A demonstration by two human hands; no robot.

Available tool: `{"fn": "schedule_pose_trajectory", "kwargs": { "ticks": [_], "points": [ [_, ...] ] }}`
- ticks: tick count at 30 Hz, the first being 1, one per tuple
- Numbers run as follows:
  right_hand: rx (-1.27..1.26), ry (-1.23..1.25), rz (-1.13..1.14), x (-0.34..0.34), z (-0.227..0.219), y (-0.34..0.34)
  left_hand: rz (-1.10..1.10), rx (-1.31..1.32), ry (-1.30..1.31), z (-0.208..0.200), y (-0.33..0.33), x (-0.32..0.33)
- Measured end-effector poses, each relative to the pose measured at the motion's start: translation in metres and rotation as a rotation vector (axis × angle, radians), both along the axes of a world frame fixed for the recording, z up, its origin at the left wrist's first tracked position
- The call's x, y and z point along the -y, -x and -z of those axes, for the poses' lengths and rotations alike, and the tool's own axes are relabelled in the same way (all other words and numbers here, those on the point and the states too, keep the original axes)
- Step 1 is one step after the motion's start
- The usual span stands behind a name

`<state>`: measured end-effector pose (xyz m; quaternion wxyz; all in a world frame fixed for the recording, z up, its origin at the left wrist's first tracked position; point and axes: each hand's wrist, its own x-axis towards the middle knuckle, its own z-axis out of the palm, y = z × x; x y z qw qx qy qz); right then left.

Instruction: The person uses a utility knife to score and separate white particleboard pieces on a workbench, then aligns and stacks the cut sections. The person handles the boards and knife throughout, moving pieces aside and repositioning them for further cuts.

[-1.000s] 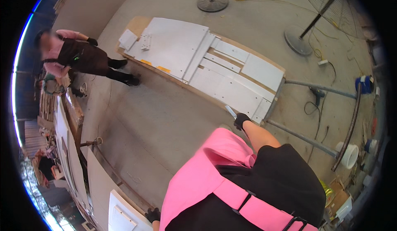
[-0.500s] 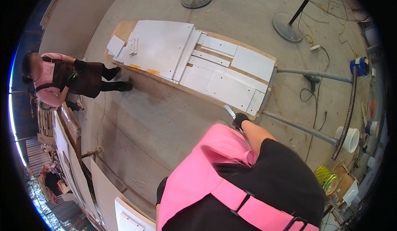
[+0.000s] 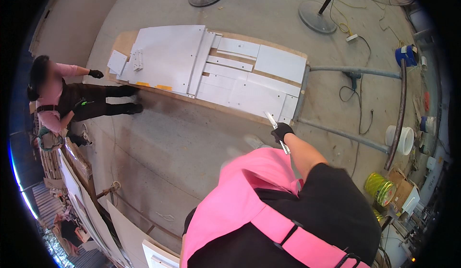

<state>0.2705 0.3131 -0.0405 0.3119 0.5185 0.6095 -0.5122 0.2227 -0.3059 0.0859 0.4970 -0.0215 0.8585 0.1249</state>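
My right hand (image 3: pixel 282 132), in a black glove, is closed around a narrow silver-white strip (image 3: pixel 271 119) with small dark marks or holes along it. The strip sticks out at both ends of my fist. Its upper end overlaps the near edge of a low work table (image 3: pixel 218 107) in my view; whether it touches cannot be made out. White panels (image 3: pixel 266 100) of several sizes lie on that table, some with small holes. A dark edge that may be my left glove (image 3: pixel 189 221) shows beside my pink apron; its fingers are hidden.
A co-worker (image 3: pixel 53 90) in black gloves stands beyond the table's left end. Metal rails (image 3: pixel 353 136) run from its right end near a power tool (image 3: pixel 353 78) and cords. Fan bases (image 3: pixel 317 17) stand behind. Panels (image 3: pixel 91 196) lean at lower left; a white bucket (image 3: pixel 401 140) sits right.
My right hand has turned the strip, so more of it shows below my fist. The co-worker has stretched one hand toward the table. My view has shifted slightly.
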Motion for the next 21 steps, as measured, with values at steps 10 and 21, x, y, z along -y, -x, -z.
{"fn": "schedule_pose_trajectory", "kwargs": {
  "ticks": [10,21],
  "points": [
    [-0.072,0.03,0.471,0.035,-0.046,-0.064,0.687,0.047,-0.121,0.085,0.17,-0.064],
    [-0.162,-0.022,0.65,0.057,-0.056,-0.075,0.771,-0.308,-0.164,0.142,0.36,-0.287]
  ]
}}
